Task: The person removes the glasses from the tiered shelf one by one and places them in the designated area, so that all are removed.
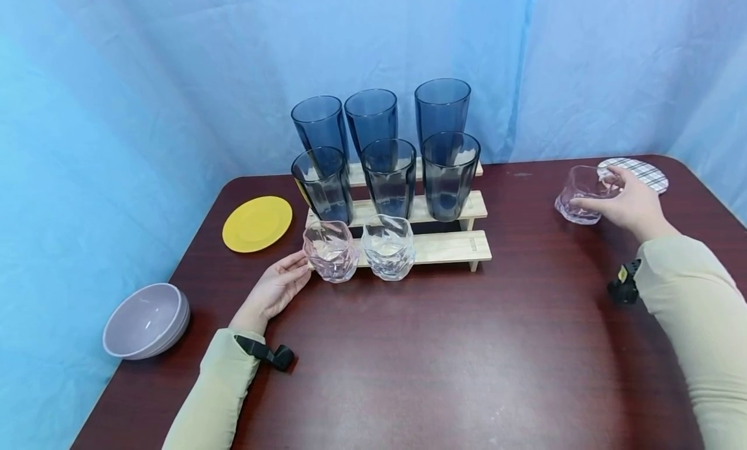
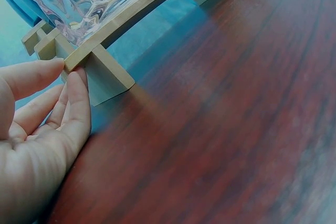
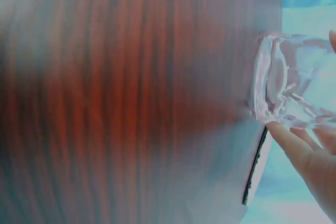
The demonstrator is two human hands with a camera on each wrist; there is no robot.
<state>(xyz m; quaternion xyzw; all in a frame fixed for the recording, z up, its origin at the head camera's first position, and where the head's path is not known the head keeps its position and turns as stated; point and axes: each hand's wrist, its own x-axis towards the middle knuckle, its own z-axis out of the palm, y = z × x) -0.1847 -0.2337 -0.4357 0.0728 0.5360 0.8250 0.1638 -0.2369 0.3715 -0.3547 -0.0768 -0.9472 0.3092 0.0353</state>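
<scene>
At about 8 o'clock on the worktop [image 1: 443, 346], a grey bowl [image 1: 146, 320] sits at the edge, with a yellow plate [image 1: 257, 223] further in toward 10 o'clock. The left hand [image 1: 274, 291] lies with its grip relaxed and spread, holding nothing; its fingertips [image 2: 71, 80] touch the end of the wooden rack [image 1: 449, 248] at its lowest step. On that step stand a pink tumbler [image 1: 331, 250], just beside the left hand, and a clear tumbler [image 1: 388, 247] touching it. The two higher steps carry six dark blue glasses [image 1: 449, 174], three in each row, all upright. Over at 2 o'clock, well apart from the rack, the right hand [image 1: 627, 203] has its grip curled round a second pink tumbler [image 1: 580, 194], fingers [image 3: 294, 145] on its side wall. This tumbler is just beside a plaid coaster [image 1: 644, 172] near the far right corner.
</scene>
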